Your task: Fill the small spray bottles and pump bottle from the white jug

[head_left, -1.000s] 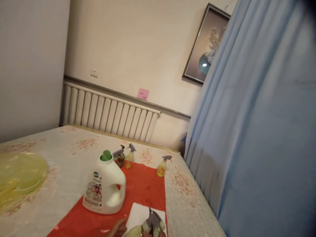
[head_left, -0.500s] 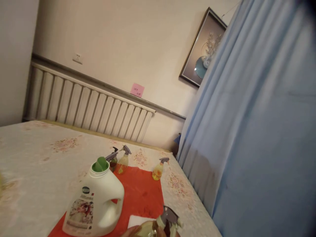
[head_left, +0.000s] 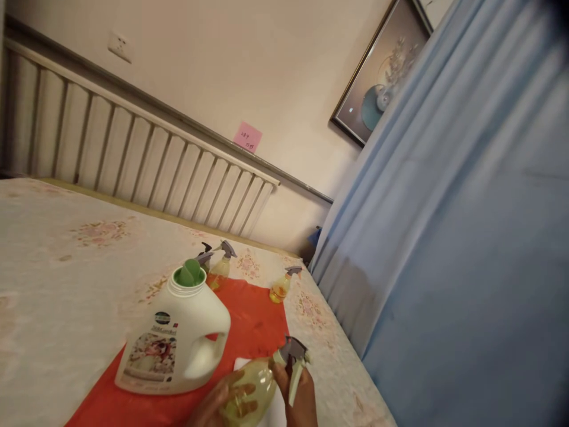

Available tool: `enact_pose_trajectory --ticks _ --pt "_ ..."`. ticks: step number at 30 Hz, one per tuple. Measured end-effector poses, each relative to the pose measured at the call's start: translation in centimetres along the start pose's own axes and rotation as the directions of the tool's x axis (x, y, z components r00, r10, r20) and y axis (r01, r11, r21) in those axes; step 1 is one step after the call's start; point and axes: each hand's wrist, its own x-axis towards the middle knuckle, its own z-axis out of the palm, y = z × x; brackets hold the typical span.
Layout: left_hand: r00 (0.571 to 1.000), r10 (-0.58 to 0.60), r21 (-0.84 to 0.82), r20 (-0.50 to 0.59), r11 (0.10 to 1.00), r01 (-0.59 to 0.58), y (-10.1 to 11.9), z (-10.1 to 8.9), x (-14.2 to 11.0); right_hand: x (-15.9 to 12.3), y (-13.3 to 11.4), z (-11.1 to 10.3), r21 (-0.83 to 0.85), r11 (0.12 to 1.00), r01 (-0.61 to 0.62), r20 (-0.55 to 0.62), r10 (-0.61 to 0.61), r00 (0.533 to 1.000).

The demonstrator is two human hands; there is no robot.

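Note:
At the bottom edge, both my hands hold a clear spray bottle (head_left: 249, 385) of pale yellow liquid, tilted on its side. My left hand (head_left: 217, 400) wraps round its body, fingers showing through the plastic. My right hand (head_left: 297, 394) grips the neck just under the grey trigger head (head_left: 291, 353). A big white detergent jug (head_left: 175, 341) with a green cap stands just left of them on an orange cloth (head_left: 253, 323). A white cloth (head_left: 240, 363) lies under the bottle, mostly hidden.
Three small spray bottles stand further back: two (head_left: 216, 267) at the cloth's far edge, one (head_left: 282, 286) to its right. The flowered bedspread (head_left: 66, 284) stretches left. A blue curtain (head_left: 444, 237) fills the right side. A radiator (head_left: 133, 172) lines the far wall.
The view has swung right and down. The held spray bottle and both hands have risen further into view. The yellow object at the left has dropped out of sight.

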Motion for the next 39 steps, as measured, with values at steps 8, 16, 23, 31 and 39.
enact_pose_trajectory --ticks 8,16,23,31,39 --pt "0.985 0.096 0.049 -0.144 0.995 -0.090 0.3 0.8 -0.2 -0.6 -1.7 1.0 0.106 0.994 -0.029 -0.072 0.037 0.997" --pt "0.996 0.040 0.029 -0.076 0.999 -0.038 0.9 2.5 -1.6 -1.2 -3.4 0.9 0.243 0.968 -0.062 0.068 0.047 0.997" --pt "0.971 -0.234 0.015 0.046 0.972 0.233 1.1 3.5 -2.4 -1.2 -3.9 0.2 0.394 0.916 -0.075 0.298 -0.050 0.953" --pt "0.994 -0.086 -0.115 0.067 0.989 0.093 1.2 2.8 -1.6 -0.8 -1.8 0.0 0.309 0.948 -0.075 0.023 0.071 0.997" --pt "0.996 -0.082 0.053 0.023 0.995 0.080 1.3 2.7 -1.4 -0.8 -1.4 0.4 0.490 0.864 -0.117 0.025 0.120 0.992"
